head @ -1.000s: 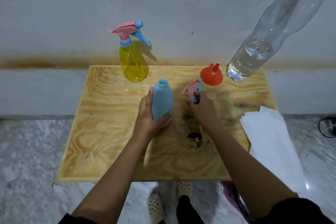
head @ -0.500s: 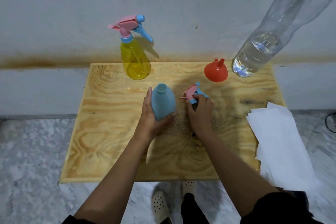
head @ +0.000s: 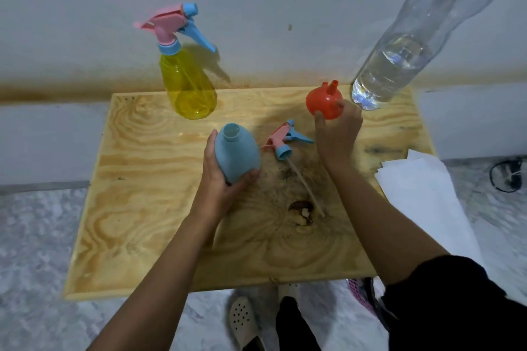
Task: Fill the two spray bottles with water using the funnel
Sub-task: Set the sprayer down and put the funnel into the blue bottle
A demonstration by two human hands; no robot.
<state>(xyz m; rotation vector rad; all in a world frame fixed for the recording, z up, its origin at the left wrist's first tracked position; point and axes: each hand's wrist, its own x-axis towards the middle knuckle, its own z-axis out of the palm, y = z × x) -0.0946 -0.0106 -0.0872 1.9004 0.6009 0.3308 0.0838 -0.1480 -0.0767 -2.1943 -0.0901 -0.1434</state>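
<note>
Blue bottle (head: 236, 155) open, left hand (head: 219, 185) gripping it. Right hand (head: 338, 137) wraps funnel (head: 323, 104); next I seat it in the bottle.

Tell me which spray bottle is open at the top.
The blue spray bottle, gripped by the left hand: its neck is bare. The yellow spray bottle has its trigger head screwed on.

- No text, label, brand, number or sign can be read anywhere in the frame.
</note>
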